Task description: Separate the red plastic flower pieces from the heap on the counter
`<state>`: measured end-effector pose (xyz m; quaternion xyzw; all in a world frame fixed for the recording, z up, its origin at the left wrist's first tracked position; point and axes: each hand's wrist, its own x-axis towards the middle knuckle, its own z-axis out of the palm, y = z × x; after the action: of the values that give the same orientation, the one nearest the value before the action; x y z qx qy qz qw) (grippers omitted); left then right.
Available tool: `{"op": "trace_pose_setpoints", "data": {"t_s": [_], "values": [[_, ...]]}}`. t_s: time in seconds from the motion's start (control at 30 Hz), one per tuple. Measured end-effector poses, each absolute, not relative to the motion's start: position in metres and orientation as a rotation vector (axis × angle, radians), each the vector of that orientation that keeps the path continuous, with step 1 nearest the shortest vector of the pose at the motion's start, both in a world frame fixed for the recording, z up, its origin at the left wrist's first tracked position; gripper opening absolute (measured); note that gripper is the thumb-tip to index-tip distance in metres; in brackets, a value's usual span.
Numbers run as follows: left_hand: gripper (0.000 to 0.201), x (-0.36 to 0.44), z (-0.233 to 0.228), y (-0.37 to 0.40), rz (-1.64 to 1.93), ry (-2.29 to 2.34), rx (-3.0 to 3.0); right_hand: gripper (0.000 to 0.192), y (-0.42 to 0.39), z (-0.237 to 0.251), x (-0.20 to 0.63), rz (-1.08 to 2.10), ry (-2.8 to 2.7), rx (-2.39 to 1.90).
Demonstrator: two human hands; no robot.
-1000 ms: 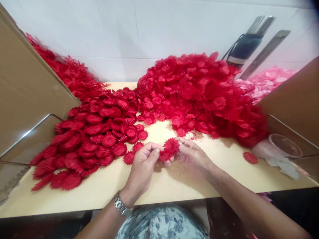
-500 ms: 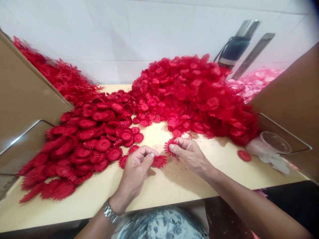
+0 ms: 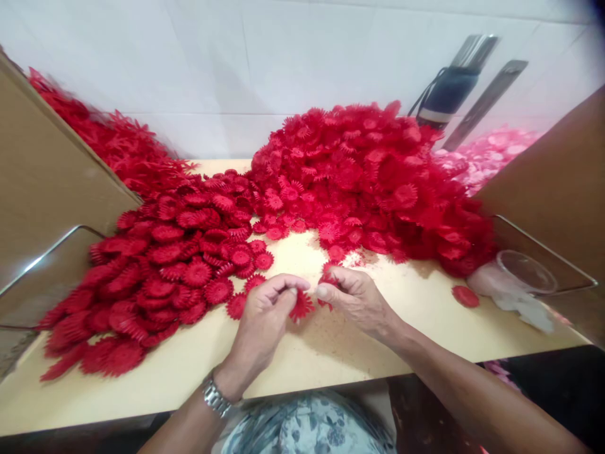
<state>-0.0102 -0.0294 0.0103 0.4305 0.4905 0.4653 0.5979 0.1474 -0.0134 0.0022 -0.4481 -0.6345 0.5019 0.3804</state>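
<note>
My left hand point(image 3: 265, 318), with a metal watch on its wrist, pinches a small red plastic flower piece point(image 3: 301, 305) between thumb and fingers just above the tabletop. My right hand point(image 3: 357, 296) faces it a few centimetres away and pinches a second red flower piece point(image 3: 327, 280), mostly hidden by the fingers. The two pieces nearly touch. A spread of flat red flower discs point(image 3: 165, 265) lies left of my hands. A tall heap of similar red flowers point(image 3: 368, 176) rises behind them.
The pale wooden table point(image 3: 331, 353) runs to its front edge near my body. Cardboard walls point(image 3: 47, 170) stand at left and right. A clear plastic cup point(image 3: 524, 274) and a lone red disc point(image 3: 466, 296) lie at right. Pink flowers point(image 3: 486, 154) pile at the back right.
My hands pulled the joined flowers apart into two pieces half a second ago. Now both hands have closed in again, bringing the two pieces close together.
</note>
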Motion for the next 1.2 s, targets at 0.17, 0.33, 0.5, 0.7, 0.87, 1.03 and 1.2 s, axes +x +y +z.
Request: {"op": "trace_pose_setpoints", "data": {"t_s": [0.17, 0.33, 0.5, 0.7, 0.87, 1.03, 1.2], "values": [[0.009, -0.004, 0.013, -0.03, 1.004, 0.987, 1.065, 0.041, -0.014, -0.004, 0.145, 1.371, -1.585, -1.085], [0.007, -0.005, 0.016, -0.029, 0.976, 1.141, 1.206, 0.042, -0.016, -0.003, 0.145, 1.553, -1.534, -1.0], [0.014, -0.006, 0.015, -0.028, 0.984, 1.217, 1.348, 0.038, -0.017, 0.0, 0.145, 1.573, -1.55, -1.007], [0.015, -0.015, 0.014, -0.019, 1.122, 1.212, 1.117, 0.039, -0.008, 0.012, 0.155, 1.401, -1.534, -1.036], [0.014, -0.013, 0.028, 0.03, 1.198, 1.329, 1.32, 0.028, 0.037, 0.037, 0.164, 0.802, -1.74, -1.307], [0.008, -0.008, 0.047, 0.077, 1.265, 1.339, 1.483, 0.031, 0.065, 0.036, 0.176, 0.23, -1.914, -1.387], [0.015, -0.018, 0.049, 0.064, 1.153, 1.409, 1.578, 0.013, 0.039, 0.013, 0.19, 0.189, -2.507, -1.249]]}}
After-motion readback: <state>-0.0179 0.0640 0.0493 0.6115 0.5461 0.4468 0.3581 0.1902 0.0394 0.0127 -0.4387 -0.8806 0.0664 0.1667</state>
